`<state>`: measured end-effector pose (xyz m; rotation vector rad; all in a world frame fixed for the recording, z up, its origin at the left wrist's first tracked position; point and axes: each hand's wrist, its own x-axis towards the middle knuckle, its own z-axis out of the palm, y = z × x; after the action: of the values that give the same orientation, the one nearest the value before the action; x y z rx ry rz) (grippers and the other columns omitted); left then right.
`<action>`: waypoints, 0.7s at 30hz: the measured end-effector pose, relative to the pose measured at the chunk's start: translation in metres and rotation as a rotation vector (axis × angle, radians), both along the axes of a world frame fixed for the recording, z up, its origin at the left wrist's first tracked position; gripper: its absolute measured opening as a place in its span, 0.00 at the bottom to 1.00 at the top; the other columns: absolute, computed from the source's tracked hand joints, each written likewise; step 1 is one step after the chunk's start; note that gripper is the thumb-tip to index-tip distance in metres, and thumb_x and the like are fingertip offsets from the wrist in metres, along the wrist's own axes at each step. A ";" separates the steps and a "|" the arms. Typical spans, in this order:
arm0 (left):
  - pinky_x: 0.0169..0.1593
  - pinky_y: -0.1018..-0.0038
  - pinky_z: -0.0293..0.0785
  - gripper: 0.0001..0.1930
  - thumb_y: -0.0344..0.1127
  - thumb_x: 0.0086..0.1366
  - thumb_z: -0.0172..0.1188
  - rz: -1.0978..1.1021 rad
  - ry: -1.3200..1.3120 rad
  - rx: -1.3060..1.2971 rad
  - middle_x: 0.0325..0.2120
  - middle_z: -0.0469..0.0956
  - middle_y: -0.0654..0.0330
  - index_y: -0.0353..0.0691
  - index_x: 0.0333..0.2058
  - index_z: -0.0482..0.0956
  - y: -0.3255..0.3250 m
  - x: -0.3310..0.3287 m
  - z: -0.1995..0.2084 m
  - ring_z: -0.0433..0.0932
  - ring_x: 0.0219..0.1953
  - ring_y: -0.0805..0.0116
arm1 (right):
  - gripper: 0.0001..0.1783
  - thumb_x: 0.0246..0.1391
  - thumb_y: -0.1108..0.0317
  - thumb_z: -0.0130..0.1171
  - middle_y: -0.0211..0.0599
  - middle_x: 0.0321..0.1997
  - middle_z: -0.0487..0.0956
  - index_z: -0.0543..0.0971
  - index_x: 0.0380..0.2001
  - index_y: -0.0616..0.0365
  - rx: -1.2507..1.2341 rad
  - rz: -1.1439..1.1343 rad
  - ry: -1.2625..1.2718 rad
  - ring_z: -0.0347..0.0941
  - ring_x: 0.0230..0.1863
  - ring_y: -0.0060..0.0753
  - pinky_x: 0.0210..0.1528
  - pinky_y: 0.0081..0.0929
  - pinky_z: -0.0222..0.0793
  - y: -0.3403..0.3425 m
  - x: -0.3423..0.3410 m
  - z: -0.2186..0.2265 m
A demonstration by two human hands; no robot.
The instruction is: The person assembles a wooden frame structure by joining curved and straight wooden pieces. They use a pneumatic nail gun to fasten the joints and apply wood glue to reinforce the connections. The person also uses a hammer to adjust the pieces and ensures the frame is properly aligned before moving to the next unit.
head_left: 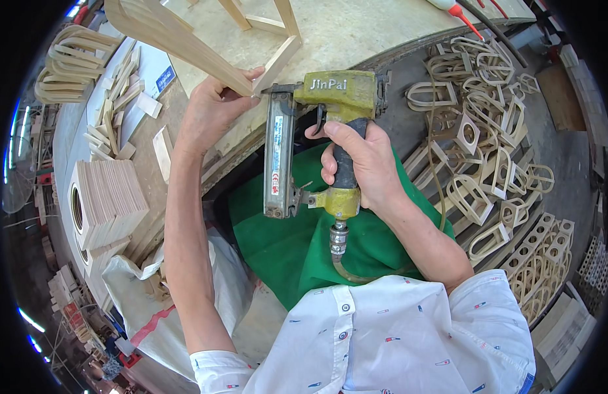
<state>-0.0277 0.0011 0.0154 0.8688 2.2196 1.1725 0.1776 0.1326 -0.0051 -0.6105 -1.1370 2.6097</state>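
Note:
A yellow-green air nail gun (336, 88) is gripped by its black handle in my right hand (366, 154), forefinger near the trigger. Its long grey magazine hangs toward me, and a hose fitting sits below the handle. The gun's nose touches or nearly touches the corner of a pale wooden frame (186, 49) at the table's near edge. There my left hand (210, 108) pinches the joint between a long rounded side piece and a short crosspiece (277, 62). The frame's far part is cut off by the picture's top edge.
Wood strips (113, 108) lie at left, behind stacked square panels with round holes (113, 197). Looped wooden frames (81, 62) stand far left; many more (487, 125) pile up at right. A red-tipped glue bottle (458, 10) lies at the back. An air hose (437, 131) runs at right.

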 end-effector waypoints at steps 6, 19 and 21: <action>0.54 0.74 0.68 0.19 0.23 0.54 0.65 -0.002 0.024 -0.019 0.44 0.80 0.66 0.39 0.46 0.80 0.000 -0.001 0.002 0.74 0.46 0.75 | 0.14 0.60 0.67 0.53 0.44 0.42 0.77 0.71 0.43 0.67 -0.006 0.002 0.000 0.68 0.21 0.20 0.20 0.22 0.68 0.003 -0.001 -0.002; 0.55 0.75 0.67 0.30 0.33 0.55 0.67 -0.253 -0.156 0.180 0.58 0.68 0.64 0.41 0.58 0.71 0.050 -0.065 0.009 0.69 0.53 0.70 | 0.15 0.60 0.67 0.53 0.42 0.41 0.78 0.71 0.45 0.68 0.044 -0.035 0.018 0.67 0.20 0.18 0.20 0.21 0.68 0.045 0.003 0.007; 0.55 0.75 0.66 0.31 0.33 0.55 0.68 -0.328 -0.157 0.121 0.59 0.66 0.65 0.41 0.59 0.71 0.057 -0.070 0.002 0.67 0.56 0.69 | 0.15 0.60 0.67 0.53 0.42 0.41 0.78 0.72 0.44 0.68 0.065 -0.067 -0.001 0.67 0.20 0.18 0.20 0.21 0.68 0.056 0.003 0.010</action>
<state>-0.0973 0.0586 0.0170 1.1009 1.8137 1.1784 0.1802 0.1888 0.0044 -0.6253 -1.1755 2.5059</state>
